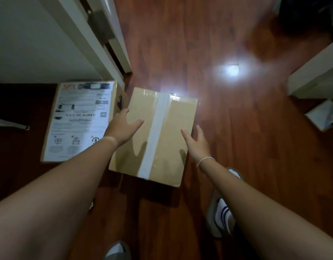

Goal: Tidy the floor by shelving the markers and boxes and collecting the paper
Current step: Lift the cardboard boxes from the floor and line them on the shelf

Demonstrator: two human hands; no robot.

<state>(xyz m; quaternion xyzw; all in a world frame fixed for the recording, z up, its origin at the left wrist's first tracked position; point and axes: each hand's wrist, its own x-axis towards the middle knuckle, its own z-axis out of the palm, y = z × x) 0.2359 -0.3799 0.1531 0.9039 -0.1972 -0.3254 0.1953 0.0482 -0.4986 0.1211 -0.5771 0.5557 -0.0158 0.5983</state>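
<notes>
A plain brown cardboard box (167,128) with a clear tape strip down its top stands on the wooden floor in the middle of the view. My left hand (122,126) hovers over its left edge, fingers spread and empty. My right hand (197,141) is over its right edge, also with fingers apart and holding nothing. A second box (81,119) with a white printed label lies just left of the first, against a white shelf unit. A crumpled white paper (324,117) lies on the floor at the far right.
A white shelf unit (55,45) fills the upper left. Another white furniture piece (315,76) stands at the right. My feet in slippers (221,216) are below the box. A lamp glare spot (229,71) shines on the floor beyond it.
</notes>
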